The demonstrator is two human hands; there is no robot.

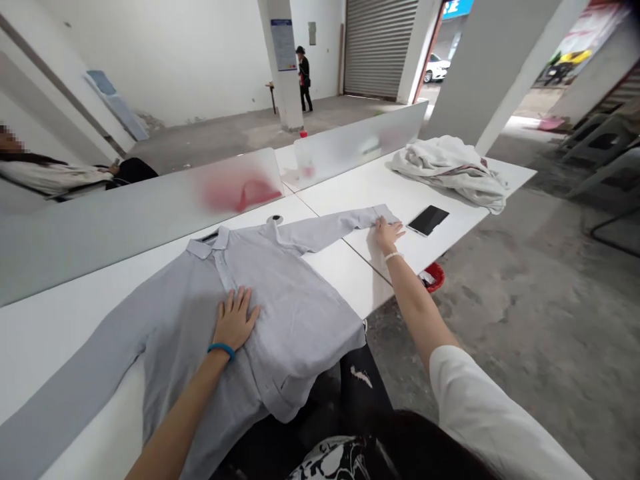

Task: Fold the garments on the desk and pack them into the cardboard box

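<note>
A light grey long-sleeved shirt [280,293] lies spread face up on the white table [60,320], collar toward the frosted divider, both sleeves stretched out. My left hand [234,320] rests flat on the shirt's chest, fingers apart, a blue band on the wrist. My right hand [387,235] reaches far right and presses on the cuff end of the right sleeve [330,228], fingers extended; whether they pinch the cloth I cannot tell. The shirt's hem hangs over the near table edge.
A black phone [427,219] lies just right of my right hand. A crumpled white garment [450,170] sits further back. A frosted divider [140,213] runs along the table's far side. A red bin [434,275] stands below. One person sits at left, another stands far off.
</note>
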